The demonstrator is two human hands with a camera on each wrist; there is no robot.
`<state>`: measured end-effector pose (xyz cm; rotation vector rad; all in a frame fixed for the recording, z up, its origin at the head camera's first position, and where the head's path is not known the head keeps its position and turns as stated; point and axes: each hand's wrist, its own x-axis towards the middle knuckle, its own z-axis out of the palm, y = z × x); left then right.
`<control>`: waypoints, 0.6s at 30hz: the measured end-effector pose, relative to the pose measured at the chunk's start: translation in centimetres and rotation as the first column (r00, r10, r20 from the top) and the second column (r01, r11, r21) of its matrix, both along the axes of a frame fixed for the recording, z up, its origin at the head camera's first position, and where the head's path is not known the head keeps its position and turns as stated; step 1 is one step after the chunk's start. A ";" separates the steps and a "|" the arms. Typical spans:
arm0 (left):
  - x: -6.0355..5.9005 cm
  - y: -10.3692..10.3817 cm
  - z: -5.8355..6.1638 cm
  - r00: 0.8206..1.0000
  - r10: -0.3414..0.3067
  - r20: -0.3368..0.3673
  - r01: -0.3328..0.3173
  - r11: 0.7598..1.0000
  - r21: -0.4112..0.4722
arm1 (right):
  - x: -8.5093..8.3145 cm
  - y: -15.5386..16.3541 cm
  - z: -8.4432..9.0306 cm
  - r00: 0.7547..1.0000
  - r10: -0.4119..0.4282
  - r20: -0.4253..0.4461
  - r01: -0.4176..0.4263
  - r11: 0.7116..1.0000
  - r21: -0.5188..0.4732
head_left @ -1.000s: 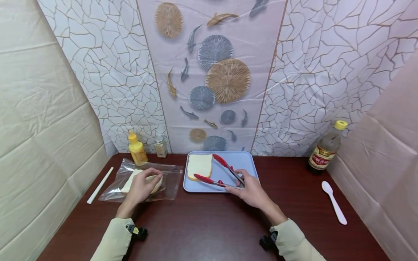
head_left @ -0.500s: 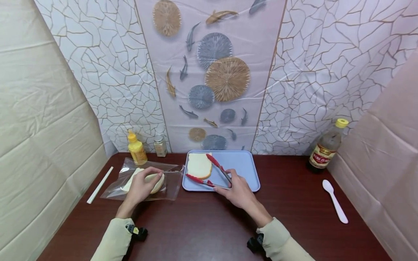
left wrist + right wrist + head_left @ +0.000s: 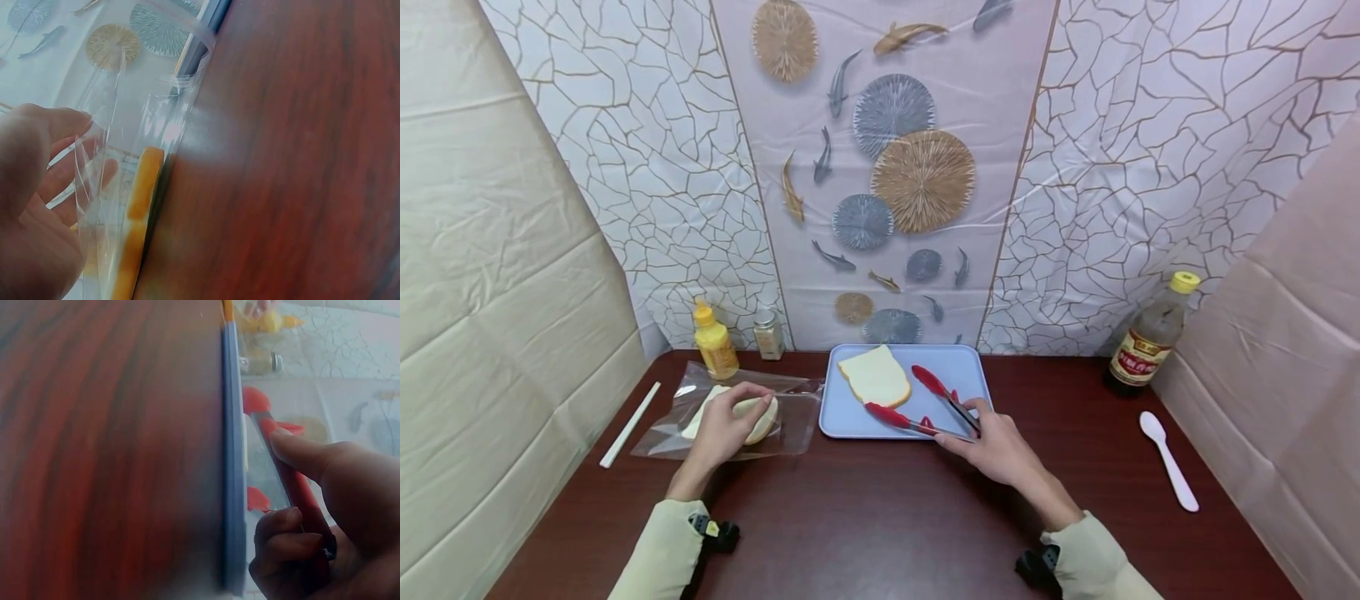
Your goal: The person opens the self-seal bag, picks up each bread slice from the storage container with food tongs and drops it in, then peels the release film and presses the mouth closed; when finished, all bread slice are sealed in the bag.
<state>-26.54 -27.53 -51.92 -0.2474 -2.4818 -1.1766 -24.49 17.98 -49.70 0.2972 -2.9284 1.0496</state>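
My left hand (image 3: 730, 421) pinches the upper layer of a clear plastic bag (image 3: 795, 435) lying flat at the left. Inside the bag is bread (image 3: 763, 423), partly hidden by the hand; its brown crust (image 3: 139, 215) shows in the left wrist view. On a light blue tray (image 3: 842, 425) in the middle lies a white bread slice (image 3: 878, 379), turned at an angle. My right hand (image 3: 1000, 450) grips red-tipped tongs (image 3: 931, 381) at the tray's right front. The tongs' arms are spread apart, one red tip at the slice's near edge, the other right of it.
A yellow squeeze bottle (image 3: 717, 346) and a small spice jar (image 3: 768, 335) stand behind the bag. White chopsticks (image 3: 630, 425) lie at the far left. At the right are a sauce bottle (image 3: 1146, 346) and a white spoon (image 3: 1168, 462). Patterned cloth walls enclose the table.
The tongs first moved left over the bread slice, then back right. The slice on the tray has turned and shifted right. My left hand keeps its hold on the bag.
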 end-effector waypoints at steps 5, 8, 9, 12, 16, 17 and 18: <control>0.2 -0.2 0.1 1.000 0.006 0.002 -0.006 1.000 -0.001 | -0.1 0.2 0.3 0.999 -0.001 0.034 0.001 1.000 0.002; 0.3 -0.3 0.2 1.000 0.005 0.003 -0.005 1.000 0.006 | -0.4 -0.6 0.2 0.999 0.006 0.039 -0.005 1.000 -0.015; 0.4 -0.3 0.3 1.000 0.003 0.006 -0.003 1.000 0.011 | -0.6 -1.0 0.2 0.999 0.005 0.040 -0.004 1.000 -0.020; 0.3 -0.2 0.3 1.000 -0.001 0.007 0.001 1.000 0.021 | -1.1 -2.1 0.2 0.999 0.005 0.054 -0.003 0.999 -0.038; 0.2 0.0 0.3 1.000 -0.003 -0.001 0.003 1.000 0.028 | -1.9 -3.1 0.2 0.997 0.001 0.072 0.003 0.999 -0.046; 0.2 0.1 0.3 1.000 -0.001 -0.003 0.001 1.000 0.028 | -2.0 -3.2 0.2 0.997 -0.003 0.072 0.006 0.999 -0.044; 0.2 0.1 0.3 1.000 0.002 -0.007 -0.001 1.000 0.026 | -2.1 -3.3 0.1 0.998 -0.004 0.069 0.008 0.999 -0.044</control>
